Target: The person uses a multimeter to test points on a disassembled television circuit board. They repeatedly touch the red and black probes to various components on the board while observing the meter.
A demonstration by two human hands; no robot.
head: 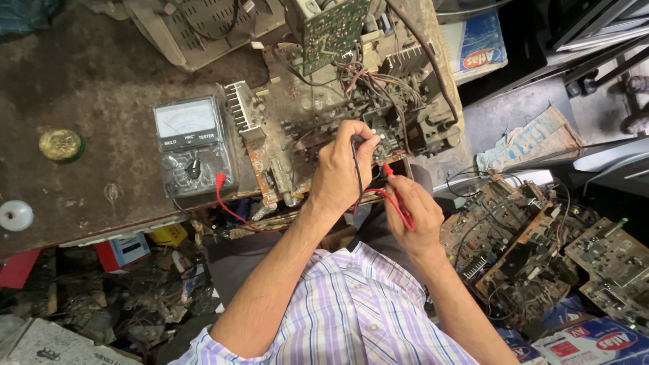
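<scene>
My left hand (341, 165) pinches a black test probe (356, 145) and presses its tip onto a dusty old circuit board (318, 101) at the bench edge. My right hand (414, 209) holds a red test probe (389, 170) with its tip at the same board, just right of the left hand. Red and black leads (233, 213) run from the probes to a grey analog multimeter (191, 145) lying face up on the bench, left of the board. A finned metal heat sink (241, 108) stands on the board's left side.
The worn brown bench (88, 81) carries a round brass-coloured tin (61, 144), a white knob (15, 215) and a grey vented casing (203, 27). Several scrap circuit boards (541, 236) pile up at the right. Boxes and clutter (128, 270) fill the floor under the bench.
</scene>
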